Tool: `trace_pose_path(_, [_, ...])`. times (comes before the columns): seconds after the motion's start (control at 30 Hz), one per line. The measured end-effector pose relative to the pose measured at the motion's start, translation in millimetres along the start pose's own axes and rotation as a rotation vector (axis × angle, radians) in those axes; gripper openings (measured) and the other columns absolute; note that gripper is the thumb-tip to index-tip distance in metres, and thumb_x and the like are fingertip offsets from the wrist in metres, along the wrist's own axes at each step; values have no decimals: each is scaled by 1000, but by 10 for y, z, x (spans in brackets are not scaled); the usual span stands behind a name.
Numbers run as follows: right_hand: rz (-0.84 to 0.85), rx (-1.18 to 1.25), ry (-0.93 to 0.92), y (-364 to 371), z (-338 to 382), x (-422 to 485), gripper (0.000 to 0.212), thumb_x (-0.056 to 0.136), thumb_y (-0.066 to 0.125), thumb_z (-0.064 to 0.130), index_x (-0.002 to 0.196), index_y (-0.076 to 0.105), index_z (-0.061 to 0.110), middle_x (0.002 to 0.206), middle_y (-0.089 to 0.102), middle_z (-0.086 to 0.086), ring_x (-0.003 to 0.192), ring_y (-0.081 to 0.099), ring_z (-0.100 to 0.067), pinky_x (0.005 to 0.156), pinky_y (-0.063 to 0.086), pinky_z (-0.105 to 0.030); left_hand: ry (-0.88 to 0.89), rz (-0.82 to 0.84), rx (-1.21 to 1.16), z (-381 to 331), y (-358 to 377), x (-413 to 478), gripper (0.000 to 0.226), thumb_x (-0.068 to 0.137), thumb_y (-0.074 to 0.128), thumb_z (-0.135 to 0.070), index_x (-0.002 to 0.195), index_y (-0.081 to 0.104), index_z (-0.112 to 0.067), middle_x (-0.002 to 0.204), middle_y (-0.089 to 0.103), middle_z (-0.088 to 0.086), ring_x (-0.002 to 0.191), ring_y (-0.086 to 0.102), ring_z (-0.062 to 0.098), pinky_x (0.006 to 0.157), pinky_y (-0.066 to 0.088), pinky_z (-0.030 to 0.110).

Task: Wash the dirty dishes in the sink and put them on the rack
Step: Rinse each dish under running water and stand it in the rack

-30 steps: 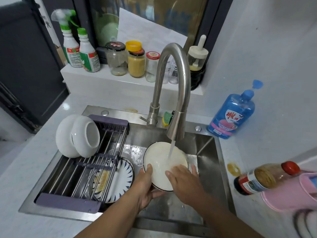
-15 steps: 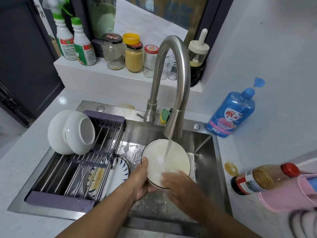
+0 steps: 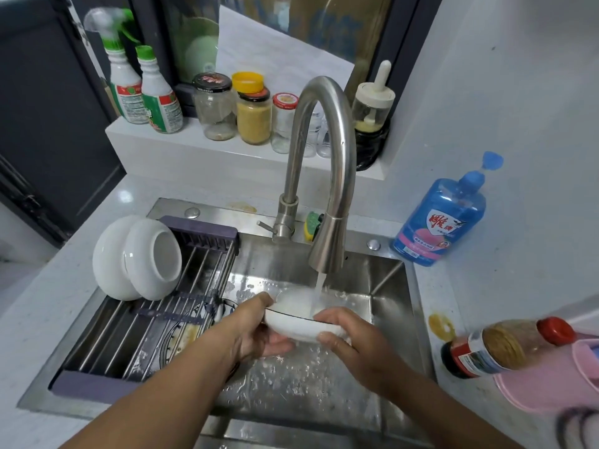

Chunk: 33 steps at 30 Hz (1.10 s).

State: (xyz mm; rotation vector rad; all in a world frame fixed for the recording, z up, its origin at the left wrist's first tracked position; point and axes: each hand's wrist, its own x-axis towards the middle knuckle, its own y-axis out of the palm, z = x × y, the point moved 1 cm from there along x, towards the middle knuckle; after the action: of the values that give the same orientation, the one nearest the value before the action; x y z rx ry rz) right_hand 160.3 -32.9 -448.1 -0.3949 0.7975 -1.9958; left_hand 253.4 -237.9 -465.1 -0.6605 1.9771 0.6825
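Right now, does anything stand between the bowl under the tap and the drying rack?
Nothing visible does. The left hand and right hand hold the bowl just right of the rack; two white bowls fill only its far left end.

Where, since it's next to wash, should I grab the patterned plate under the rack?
Probably pinch the patterned plate by its right rim, fingers coming from the open basin side: it lies flat beneath the rack bars, and only that edge pokes out.
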Motion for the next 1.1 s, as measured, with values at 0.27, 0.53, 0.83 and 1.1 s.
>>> trace_pose_path(0.27, [48,285,274,-246,317,340,15,104,54,36,111,62,26,104,68,7,95,66,-10,73,52,-20,213,-6,90,-117,-24,-96,65,97,38,-71,109,71,-16,100,72,8,85,64,22,69,46,27])
trace_pose_path(0.53, [-55,459,481,-242,205,499,32,103,51,46,112,62,17,104,73,-9,92,72,-27,85,59,-53,500,155,289,47,-179,-266,67,81,62,-70,108,59,-8,98,76,15,89,73,32,89,53,53])
trace_pose_path(0.83, [-234,-53,541,424,218,917,64,99,25,56,134,57,13,132,57,-15,125,52,-36,106,41,-42,345,111,-72,256,289,-281,28,99,61,-39,104,57,-13,94,77,12,91,72,30,85,58,46])
trace_pose_path(1.1, [-37,-152,392,684,522,724,59,106,12,51,154,40,31,159,39,10,147,34,-12,122,23,-38,249,-82,-532,126,235,-77,44,101,62,-32,131,54,0,113,73,23,95,75,34,83,61,47])
